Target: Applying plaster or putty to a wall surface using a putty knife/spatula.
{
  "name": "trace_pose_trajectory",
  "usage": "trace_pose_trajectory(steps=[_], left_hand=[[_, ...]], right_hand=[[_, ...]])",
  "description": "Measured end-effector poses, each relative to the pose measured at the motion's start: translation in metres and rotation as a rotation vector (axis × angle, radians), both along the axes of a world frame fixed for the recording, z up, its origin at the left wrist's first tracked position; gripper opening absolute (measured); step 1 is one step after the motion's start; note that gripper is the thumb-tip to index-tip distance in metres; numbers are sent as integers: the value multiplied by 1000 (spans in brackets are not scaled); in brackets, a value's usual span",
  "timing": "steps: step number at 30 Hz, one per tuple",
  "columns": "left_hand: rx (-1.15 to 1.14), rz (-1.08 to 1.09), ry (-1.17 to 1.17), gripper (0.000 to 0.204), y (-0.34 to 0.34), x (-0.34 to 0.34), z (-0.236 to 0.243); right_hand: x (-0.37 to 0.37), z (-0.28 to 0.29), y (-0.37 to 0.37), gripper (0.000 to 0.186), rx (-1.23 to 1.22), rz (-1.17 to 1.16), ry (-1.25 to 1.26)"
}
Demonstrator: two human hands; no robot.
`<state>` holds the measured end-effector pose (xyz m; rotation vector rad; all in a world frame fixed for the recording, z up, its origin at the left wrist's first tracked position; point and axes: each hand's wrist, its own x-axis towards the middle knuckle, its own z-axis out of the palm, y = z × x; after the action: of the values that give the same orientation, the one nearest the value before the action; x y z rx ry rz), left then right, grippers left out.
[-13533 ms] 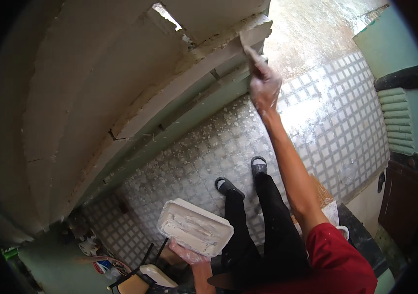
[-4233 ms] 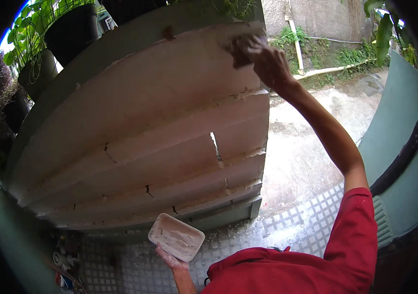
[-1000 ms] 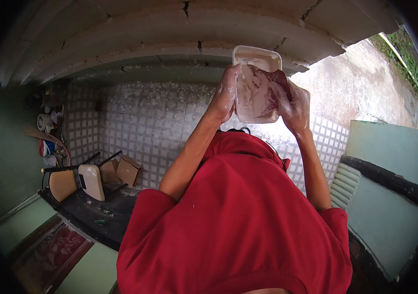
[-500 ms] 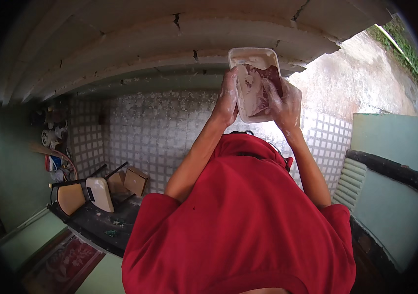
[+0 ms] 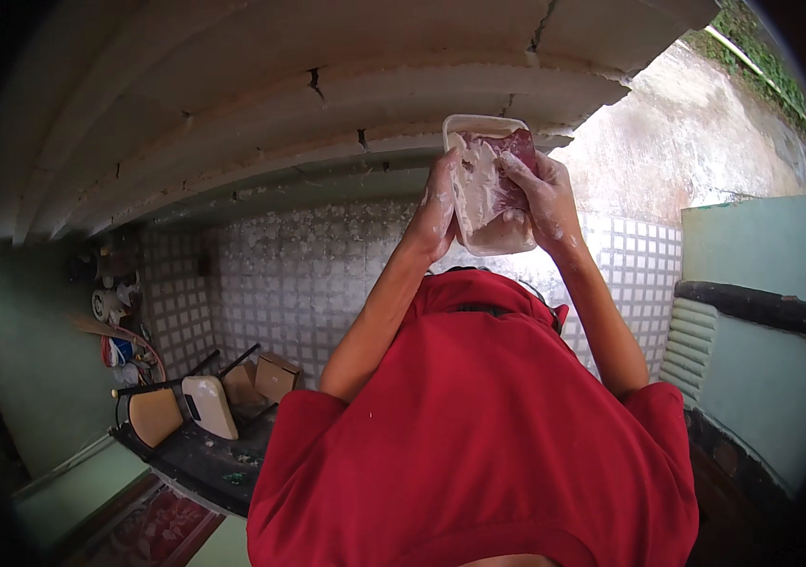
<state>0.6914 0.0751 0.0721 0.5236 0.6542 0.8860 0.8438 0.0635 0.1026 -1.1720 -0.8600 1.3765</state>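
Note:
In front of my chest, a shallow white rectangular tub is held up with pale, wet paste in it. My left hand is closed round its left side. In the tub lies a dark red flat piece, smeared with the same pale paste. My right hand grips this piece at the tub's right side, thumb on top. Whether its hidden fingers also support the tub, I cannot tell. Both hands are spattered with paste.
A cracked, ridged pale surface spans the top of the view. Below is a paste-spotted tiled floor. At the lower left are chairs, a cardboard box and a dark tabletop. A green wall stands at right.
The tub sits slightly lower in view. My right thumb and the dark red piece have shifted, and more pale paste shows on the piece. The surroundings have shifted slightly with the view.

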Motion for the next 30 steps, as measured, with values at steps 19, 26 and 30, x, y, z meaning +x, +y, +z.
trace_pose_trajectory(steps=[19,26,30], left_hand=[[46,197,-49,52,6,6,-10],[-5,167,-98,56,11,12,-6],[-8,193,-73,57,9,12,-4]], right_hand=[[71,52,-18,28,49,-138,526],[127,137,28,27,599,-370,191],[160,181,80,32,900,-521,-31]])
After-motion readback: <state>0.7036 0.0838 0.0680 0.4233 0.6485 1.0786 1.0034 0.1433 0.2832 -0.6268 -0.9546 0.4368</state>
